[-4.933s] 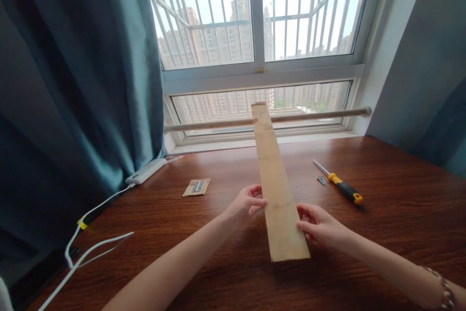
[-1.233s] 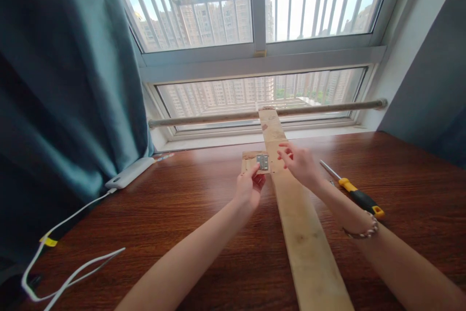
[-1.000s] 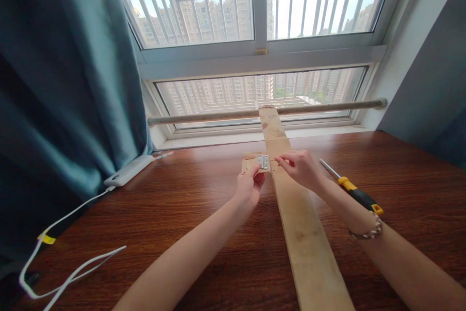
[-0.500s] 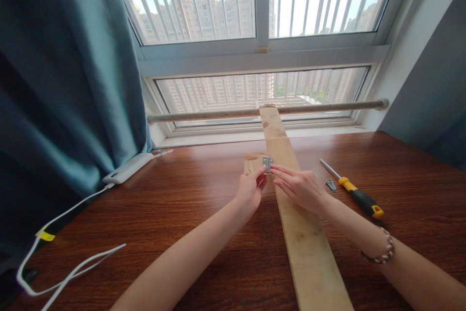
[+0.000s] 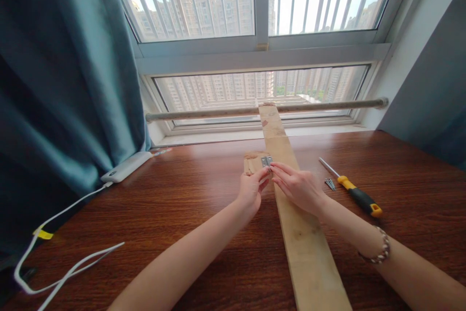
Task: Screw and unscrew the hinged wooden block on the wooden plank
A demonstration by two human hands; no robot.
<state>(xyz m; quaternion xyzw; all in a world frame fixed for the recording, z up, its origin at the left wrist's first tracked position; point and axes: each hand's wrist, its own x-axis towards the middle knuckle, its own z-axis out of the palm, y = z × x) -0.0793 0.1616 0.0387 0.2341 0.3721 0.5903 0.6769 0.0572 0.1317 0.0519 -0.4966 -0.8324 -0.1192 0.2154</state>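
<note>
A small metal hinge [image 5: 267,161] lies across the joint between a short wood piece [image 5: 252,158] and a long wooden board [image 5: 309,248]. My left hand [image 5: 252,188] is closed, thumb and fingers pinching the hinge's near edge. From the other side my right hand [image 5: 299,188] rests over the long board, its fingers held together with the tips on the hinge. The fingertips of both hands almost meet there and cover the hinge's lower part. The near side of the short piece is hidden by my left hand.
To the right lie a yellow-and-black screwdriver [image 5: 358,194] and several screws [image 5: 330,184] on the brown table [image 5: 204,253]. A white power strip [image 5: 126,167] with a white cable [image 5: 73,272] is at the left, by the curtain [image 5: 73,58]. The board's far end reaches a metal rail [image 5: 327,106].
The hinge has tilted slightly under my fingertips, and both hands have shifted only a little. The whole view has moved slightly. Screwdriver and screws stay put.
</note>
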